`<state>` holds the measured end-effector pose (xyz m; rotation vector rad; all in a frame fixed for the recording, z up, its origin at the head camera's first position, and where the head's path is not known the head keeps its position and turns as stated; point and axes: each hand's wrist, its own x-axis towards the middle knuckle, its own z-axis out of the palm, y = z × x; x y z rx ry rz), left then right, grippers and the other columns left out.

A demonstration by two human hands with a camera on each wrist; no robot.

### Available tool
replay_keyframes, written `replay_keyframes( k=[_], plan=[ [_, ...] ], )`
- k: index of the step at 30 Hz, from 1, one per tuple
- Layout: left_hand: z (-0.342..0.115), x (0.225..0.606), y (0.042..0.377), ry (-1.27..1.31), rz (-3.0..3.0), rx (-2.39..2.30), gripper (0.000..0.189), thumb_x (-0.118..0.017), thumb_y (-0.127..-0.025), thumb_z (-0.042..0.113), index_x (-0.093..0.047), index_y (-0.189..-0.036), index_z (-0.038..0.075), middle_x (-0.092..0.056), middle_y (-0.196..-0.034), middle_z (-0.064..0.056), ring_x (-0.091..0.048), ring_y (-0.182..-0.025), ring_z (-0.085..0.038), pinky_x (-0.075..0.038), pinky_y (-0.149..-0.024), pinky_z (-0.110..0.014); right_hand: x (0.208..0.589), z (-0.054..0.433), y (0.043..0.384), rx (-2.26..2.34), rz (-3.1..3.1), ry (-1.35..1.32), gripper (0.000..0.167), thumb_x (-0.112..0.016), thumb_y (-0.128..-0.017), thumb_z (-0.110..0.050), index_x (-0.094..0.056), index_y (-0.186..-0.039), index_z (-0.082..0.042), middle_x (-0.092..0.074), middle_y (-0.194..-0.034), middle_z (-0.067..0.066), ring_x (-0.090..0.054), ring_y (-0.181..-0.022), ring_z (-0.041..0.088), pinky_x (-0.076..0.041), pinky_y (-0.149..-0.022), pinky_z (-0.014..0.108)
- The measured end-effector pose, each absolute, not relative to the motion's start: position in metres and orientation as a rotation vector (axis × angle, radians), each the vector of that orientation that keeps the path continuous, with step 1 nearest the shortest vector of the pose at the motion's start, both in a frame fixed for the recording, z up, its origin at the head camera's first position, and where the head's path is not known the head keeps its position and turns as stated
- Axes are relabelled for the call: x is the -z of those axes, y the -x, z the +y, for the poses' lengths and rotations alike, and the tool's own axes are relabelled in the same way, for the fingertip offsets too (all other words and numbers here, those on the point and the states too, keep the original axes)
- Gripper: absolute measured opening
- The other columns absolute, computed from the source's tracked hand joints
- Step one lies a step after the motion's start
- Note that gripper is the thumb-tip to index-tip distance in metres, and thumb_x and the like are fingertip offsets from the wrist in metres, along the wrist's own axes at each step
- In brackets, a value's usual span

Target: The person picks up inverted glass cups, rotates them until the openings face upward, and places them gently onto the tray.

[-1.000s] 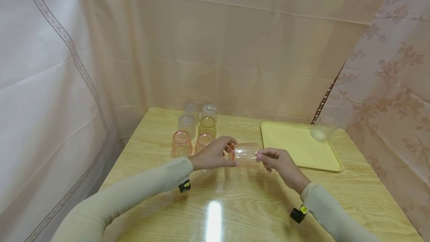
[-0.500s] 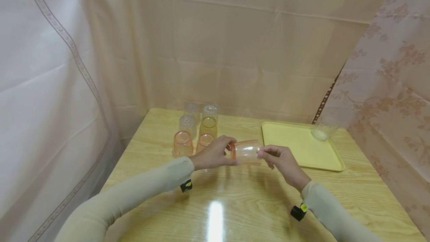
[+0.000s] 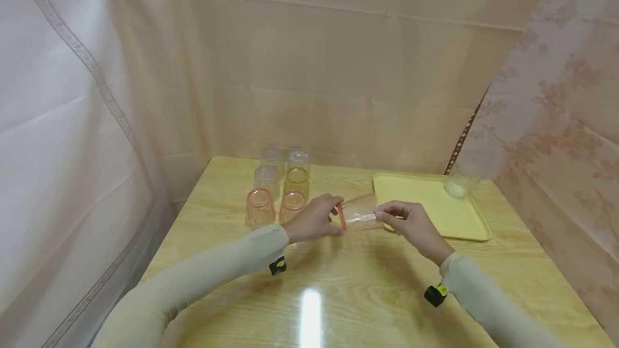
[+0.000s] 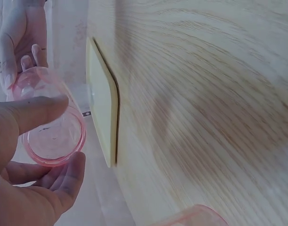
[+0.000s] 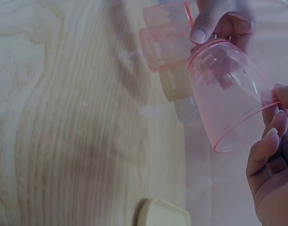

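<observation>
Left hand point(image 3: 314, 219) grips pink cup point(image 3: 359, 212) by base, right hand point(image 3: 415, 228) pinches rim; cup lies sideways above desk point(image 3: 377, 305), held two-ended probably for steadiness. Beyond, left: grouped cups point(image 3: 296, 182) (inverted, likely for stable footing). Right: yellow tray point(image 3: 420, 192), clear cup point(image 3: 457, 187) at far corner.

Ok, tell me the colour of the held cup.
The held cup is see-through pink, best seen in the right wrist view; it looks more orange in the head view.
</observation>
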<state>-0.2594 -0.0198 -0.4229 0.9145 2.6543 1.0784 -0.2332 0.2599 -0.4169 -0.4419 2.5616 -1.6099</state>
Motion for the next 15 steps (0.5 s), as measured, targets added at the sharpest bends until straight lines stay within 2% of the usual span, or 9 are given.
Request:
replay_keyframes(
  k=[3,7,11,13,15],
  plan=[
    [-0.016,0.421,0.261,-0.907,2.661,-1.041,0.075,-0.085,-0.085,0.016,-0.049,-0.147,-0.005,-0.063,-0.126,-0.017,-0.065,-0.107,-0.028,-0.054,-0.085,-0.026,0.415,0.266,0.235,1.602,2.581,0.449,0.029,-0.071,-0.099,-0.034,-0.075,-0.113,-0.01,-0.073,-0.116,0.009,-0.064,-0.092,0.016,-0.055,-0.071,0.031],
    [-0.012,0.421,0.264,-0.894,2.66,-1.021,0.062,-0.084,-0.086,0.014,-0.058,-0.138,-0.006,-0.069,-0.116,-0.017,-0.067,-0.103,-0.023,-0.054,-0.086,-0.026,0.413,0.276,0.237,1.573,2.63,0.436,0.031,-0.07,-0.099,-0.036,-0.074,-0.116,-0.01,-0.073,-0.116,0.008,-0.069,-0.103,0.018,-0.057,-0.078,0.031],
    [-0.008,0.424,0.266,-0.891,2.625,-1.07,0.031,-0.08,-0.091,0.019,-0.072,-0.116,0.003,-0.073,-0.1,-0.005,-0.067,-0.089,-0.012,-0.054,-0.079,-0.024,0.41,0.287,0.238,1.533,2.698,0.439,0.033,-0.069,-0.099,-0.039,-0.074,-0.117,-0.012,-0.073,-0.115,0.006,-0.07,-0.102,0.019,-0.057,-0.079,0.03],
    [-0.005,0.426,0.267,-0.907,2.607,-1.09,0.016,-0.077,-0.094,0.021,-0.074,-0.103,0.008,-0.073,-0.092,0.002,-0.065,-0.082,-0.008,-0.054,-0.074,-0.023,0.409,0.292,0.239,1.508,2.742,0.449,0.033,-0.068,-0.1,-0.039,-0.074,-0.117,-0.012,-0.074,-0.113,0.005,-0.07,-0.1,0.019,-0.057,-0.082,0.029],
    [-0.001,0.426,0.268,-0.93,2.599,-1.097,0.01,-0.075,-0.095,0.022,-0.073,-0.095,0.012,-0.071,-0.085,0.007,-0.065,-0.077,-0.005,-0.053,-0.07,-0.022,0.409,0.296,0.24,1.465,2.796,0.46,0.032,-0.067,-0.1,-0.04,-0.075,-0.116,-0.013,-0.073,-0.111,0.003,-0.069,-0.098,0.019,-0.055,-0.085,0.027]
  ],
)
